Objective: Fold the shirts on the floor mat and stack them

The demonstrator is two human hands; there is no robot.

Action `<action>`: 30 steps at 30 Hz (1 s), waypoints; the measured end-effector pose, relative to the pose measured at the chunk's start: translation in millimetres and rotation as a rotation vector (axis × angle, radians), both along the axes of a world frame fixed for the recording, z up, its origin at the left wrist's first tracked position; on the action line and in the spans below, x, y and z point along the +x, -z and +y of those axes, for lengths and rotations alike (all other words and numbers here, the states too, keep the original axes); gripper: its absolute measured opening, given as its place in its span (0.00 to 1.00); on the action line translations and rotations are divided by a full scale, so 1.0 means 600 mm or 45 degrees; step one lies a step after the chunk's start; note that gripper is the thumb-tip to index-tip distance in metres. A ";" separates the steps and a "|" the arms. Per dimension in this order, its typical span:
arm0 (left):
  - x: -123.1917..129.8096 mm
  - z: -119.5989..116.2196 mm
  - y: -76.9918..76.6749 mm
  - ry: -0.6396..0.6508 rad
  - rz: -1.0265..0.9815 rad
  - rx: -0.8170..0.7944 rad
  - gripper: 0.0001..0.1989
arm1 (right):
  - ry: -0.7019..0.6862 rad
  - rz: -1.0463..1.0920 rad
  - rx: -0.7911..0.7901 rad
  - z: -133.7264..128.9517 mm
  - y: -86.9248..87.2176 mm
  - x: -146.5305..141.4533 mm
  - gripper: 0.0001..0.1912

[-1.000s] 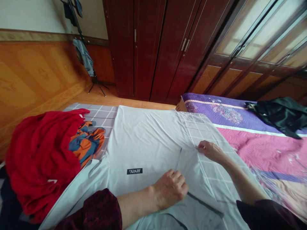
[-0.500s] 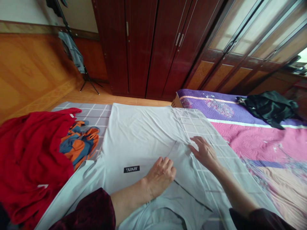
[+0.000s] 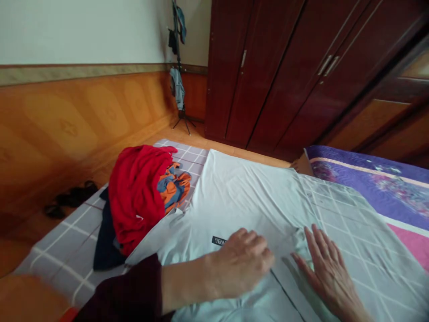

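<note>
A pale grey shirt (image 3: pixel 248 192) lies spread over the bed, with a small black label patch (image 3: pixel 219 241) on its front. Over the shirt, beside the patch, my left hand (image 3: pixel 243 264) is closed with its fingers curled under; whatever is inside them is hidden. A thin dark line runs down the cloth from below that hand. My right hand (image 3: pixel 330 270) is open, fingers spread, at the shirt's right edge by a bunched bit of cloth.
Red clothing (image 3: pixel 137 197) and an orange-and-blue garment (image 3: pixel 174 185) are heaped on the checked bedsheet (image 3: pixel 67 243) at left. Dark shoes (image 3: pixel 72 199) stand on the floor. Beyond are a coat stand (image 3: pixel 179 85), a dark red wardrobe (image 3: pixel 264 76) and a purple-covered bed (image 3: pixel 378 174).
The view has swung left, so everything appears further right. My right hand's fingers have straightened and spread. My left hand stays closed over the shirt, now partly covering the patch.
</note>
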State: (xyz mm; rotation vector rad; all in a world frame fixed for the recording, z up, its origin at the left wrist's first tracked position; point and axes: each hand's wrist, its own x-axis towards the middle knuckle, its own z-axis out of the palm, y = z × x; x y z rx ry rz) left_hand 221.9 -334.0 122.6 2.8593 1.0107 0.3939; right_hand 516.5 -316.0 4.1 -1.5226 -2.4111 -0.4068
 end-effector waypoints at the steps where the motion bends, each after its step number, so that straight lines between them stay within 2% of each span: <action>1: -0.039 -0.003 -0.014 -0.146 -0.015 -0.028 0.03 | -0.034 0.008 0.005 0.003 0.000 -0.007 0.38; 3: -0.124 -0.019 -0.026 -0.550 -0.012 -0.052 0.03 | -0.115 0.019 -0.002 0.005 -0.008 -0.023 0.38; 6: -0.233 -0.065 -0.004 -1.130 0.087 -0.080 0.06 | -0.173 0.079 -0.012 0.006 -0.032 -0.051 0.40; 8: -0.274 -0.100 0.023 -1.331 0.162 -0.115 0.09 | -0.220 0.131 -0.026 0.008 -0.043 -0.069 0.41; 10: -0.290 -0.125 0.047 -1.440 0.206 -0.146 0.10 | -0.287 0.158 -0.039 0.010 -0.040 -0.084 0.40; 13: -0.290 -0.133 0.062 -1.531 0.189 -0.219 0.08 | -0.350 0.148 -0.040 0.015 -0.009 -0.098 0.38; 17: -0.291 -0.116 0.058 -1.530 -0.054 -0.327 0.09 | -0.356 0.146 -0.051 0.018 0.024 -0.097 0.36; 19: -0.294 -0.112 0.058 -1.535 -0.130 -0.360 0.09 | -0.363 0.154 -0.055 0.017 0.025 -0.093 0.35; 25: -0.299 -0.109 0.058 -1.545 -0.099 -0.499 0.09 | -0.345 0.153 -0.064 0.014 0.020 -0.088 0.32; 28: -0.284 -0.097 0.035 -1.494 -0.461 -0.537 0.12 | -0.348 0.148 -0.059 0.014 0.020 -0.090 0.32; 30: -0.252 -0.087 0.015 -1.395 -0.735 -0.573 0.13 | -0.356 0.146 -0.055 0.013 0.018 -0.091 0.31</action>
